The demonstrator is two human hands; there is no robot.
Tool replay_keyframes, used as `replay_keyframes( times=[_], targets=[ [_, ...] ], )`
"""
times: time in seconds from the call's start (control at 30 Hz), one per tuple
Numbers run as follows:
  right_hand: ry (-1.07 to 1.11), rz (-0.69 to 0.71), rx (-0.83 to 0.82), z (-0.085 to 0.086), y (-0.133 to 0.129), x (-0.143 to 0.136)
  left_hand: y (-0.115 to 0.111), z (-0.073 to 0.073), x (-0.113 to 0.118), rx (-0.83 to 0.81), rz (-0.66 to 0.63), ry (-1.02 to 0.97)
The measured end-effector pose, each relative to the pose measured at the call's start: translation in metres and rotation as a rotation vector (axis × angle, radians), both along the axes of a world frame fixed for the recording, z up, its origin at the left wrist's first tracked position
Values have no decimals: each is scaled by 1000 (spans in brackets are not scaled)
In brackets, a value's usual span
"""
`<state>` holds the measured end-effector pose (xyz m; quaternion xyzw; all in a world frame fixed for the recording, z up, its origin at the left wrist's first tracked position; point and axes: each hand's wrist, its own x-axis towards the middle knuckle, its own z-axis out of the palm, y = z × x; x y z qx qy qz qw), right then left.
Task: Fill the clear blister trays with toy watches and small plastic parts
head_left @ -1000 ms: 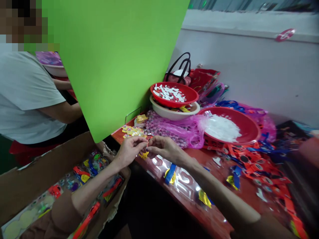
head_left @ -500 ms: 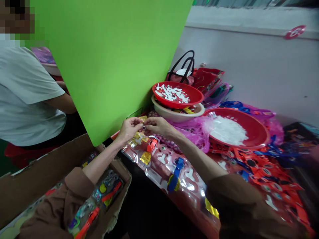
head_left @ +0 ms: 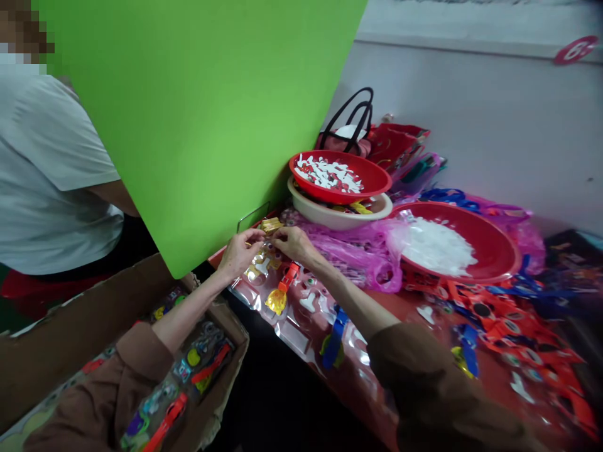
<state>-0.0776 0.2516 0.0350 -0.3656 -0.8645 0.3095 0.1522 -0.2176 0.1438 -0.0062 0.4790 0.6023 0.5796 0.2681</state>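
My left hand [head_left: 241, 253] and my right hand [head_left: 296, 246] are close together over the far end of a clear plastic blister tray [head_left: 294, 339]. Both have their fingertips pinched; whatever they hold is too small to make out. Just beyond the fingers lies a small stack of gold pieces [head_left: 271, 225]. In the tray, a toy watch with an orange strap [head_left: 288, 275] and a gold lid [head_left: 276, 301] sits near my hands. Farther down lies a blue-strapped toy watch [head_left: 335, 339]. White plastic pieces [head_left: 308, 302] rest in other hollows.
A red bowl of white pieces [head_left: 301, 157] sits on a cream basin [head_left: 325, 218]. Another red basin [head_left: 499, 251] stands right, above orange straps [head_left: 499, 314]. A cardboard box [head_left: 70, 307] is at left. A green panel [head_left: 202, 125] separates me from a person [head_left: 51, 176].
Both hands have come down slightly from the gold stack to the tray's far end, and their fingertips have drawn a little apart. The view has shifted slightly.
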Motion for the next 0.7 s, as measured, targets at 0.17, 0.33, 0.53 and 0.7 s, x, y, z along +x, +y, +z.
replay_keyframes(
  times=[0.17,0.33,0.53,0.7],
  targets=[
    [-113,-115,102,-10,-9,-9,-6,-2,3,-31,-25,84],
    [-33,-64,59,-12,-7,-7,-9,-4,6,-49,-23,223],
    [245,70,31,37,-3,41,-8,7,5,-25,-94,405],
    [267,59,148,106,-45,123,-19,26,7,-6,-161,431]
  ],
)
